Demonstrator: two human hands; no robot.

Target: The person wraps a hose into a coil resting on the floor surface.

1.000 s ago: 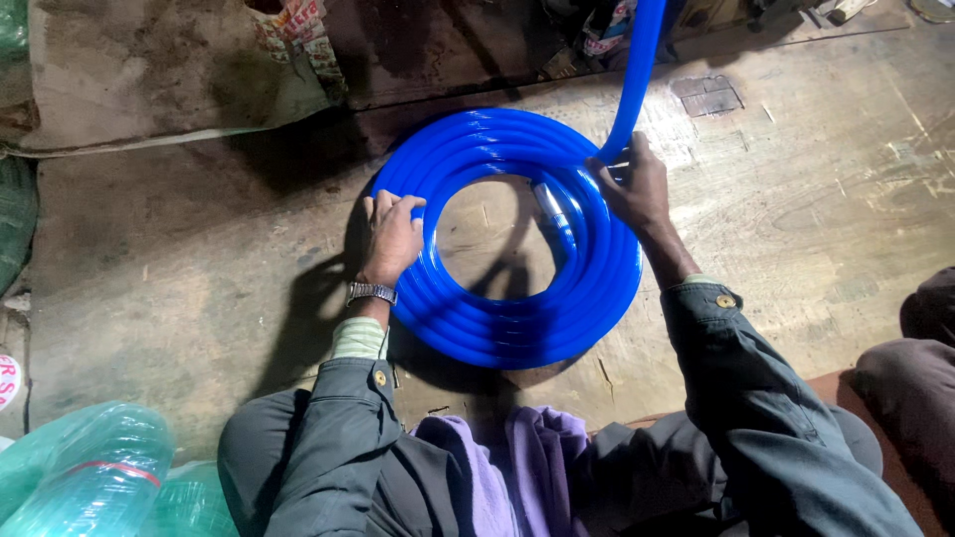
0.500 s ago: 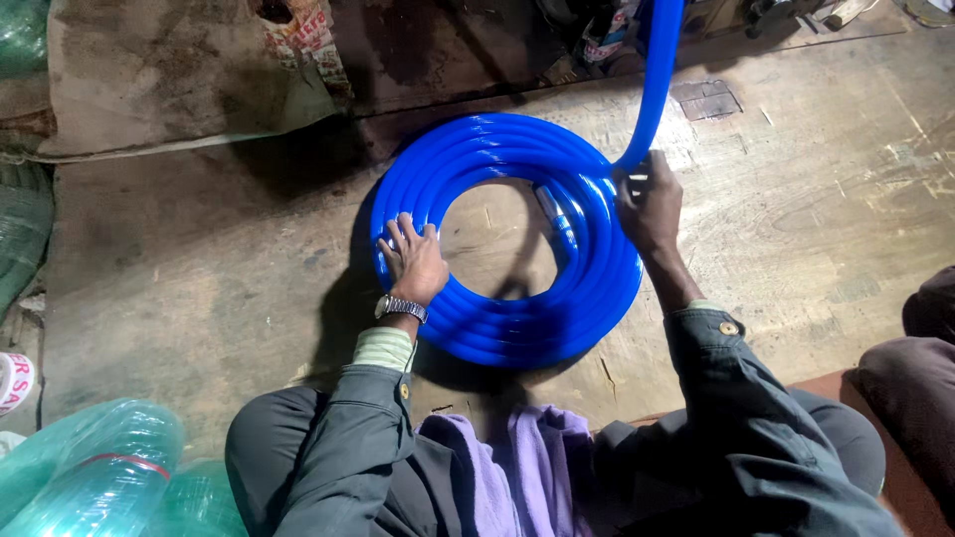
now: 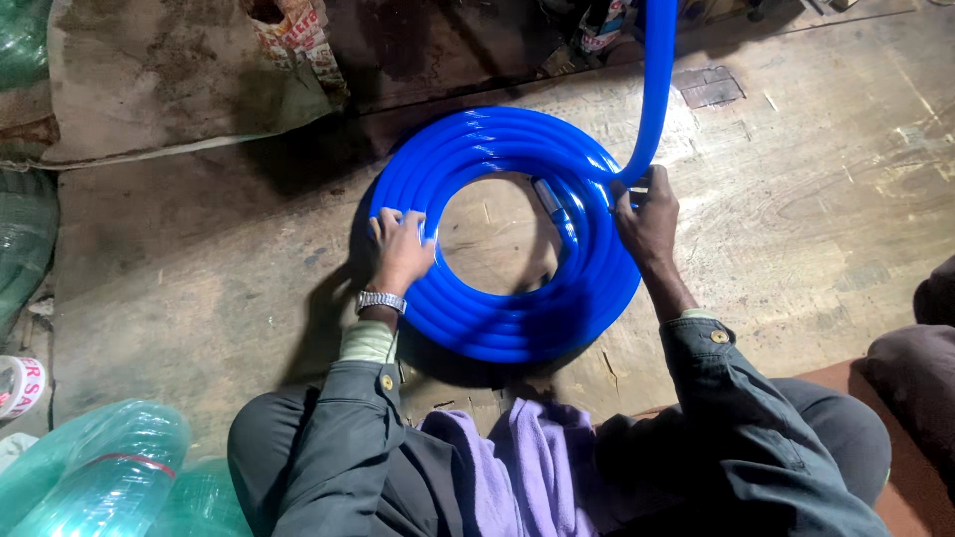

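A bright blue hose (image 3: 517, 328) lies coiled in a flat ring on the wooden floor in front of me. Its free length rises from the right side of the coil and runs up out of the top of the view. My left hand (image 3: 400, 251) rests flat on the left side of the coil, fingers spread, a metal watch on the wrist. My right hand (image 3: 647, 214) is closed around the hose where it leaves the coil. The hose's inner end (image 3: 553, 204) shows inside the ring.
A worn sack (image 3: 169, 80) lies at the far left. Rolls of clear green tubing (image 3: 99, 472) sit at the near left beside a tape roll (image 3: 18, 383). A purple cloth (image 3: 527, 467) lies in my lap. Another person's leg (image 3: 920, 378) is at the right edge.
My left hand slid down and around the left side of the coil, then back up a little. My right hand stayed gripping the rising hose, and the coil turned slightly.
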